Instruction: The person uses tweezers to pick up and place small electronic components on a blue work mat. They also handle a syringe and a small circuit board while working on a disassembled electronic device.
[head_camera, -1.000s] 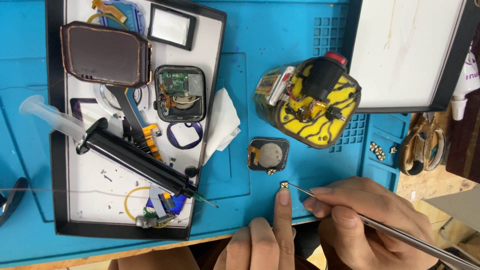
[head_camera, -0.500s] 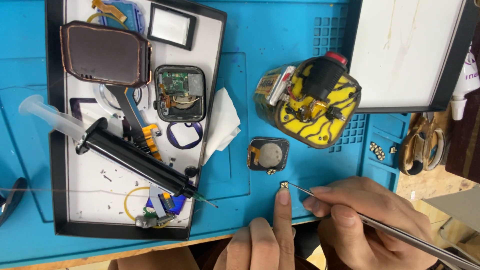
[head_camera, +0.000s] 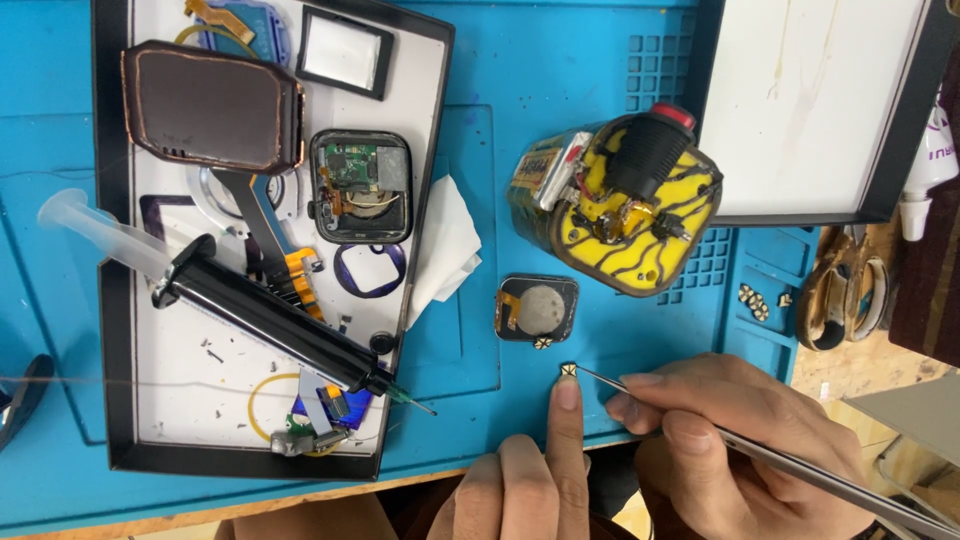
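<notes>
1. head view: the left hand (head_camera: 525, 490) comes in from 6 o'clock, index finger stretched out straight, its tip touching a tiny square chip (head_camera: 568, 370) on the blue mat (head_camera: 560, 90). the other fingers are curled under; this hand grips nothing.
2. the right hand (head_camera: 735, 440) sits at 3 o'clock of the left, fingers pinched shut around tweezers (head_camera: 800, 470). the tweezer points reach the chip from its 3 o'clock side; whether they clasp it is too small to tell.
3. the chip lies just at 5 o'clock of a small square module (head_camera: 537, 310) with a round grey disc; another tiny piece touches that module's lower edge.
4. at 1 o'clock of the module stands a yellow and black device (head_camera: 625, 210) with a red button.
5. at 9 o'clock lies a black-rimmed tray (head_camera: 115, 400). on it: a black syringe (head_camera: 270, 320) lying slantwise, its needle poking over the rim towards 4 o'clock, an opened watch body (head_camera: 360, 185), a dark screen (head_camera: 212, 105) and a small glass frame (head_camera: 345, 52).
6. a white tissue (head_camera: 445, 245) lies at the tray's 3 o'clock edge.
7. a white board (head_camera: 810, 100) fills 1 o'clock; scissors (head_camera: 835, 290) lie at 3 o'clock.
</notes>
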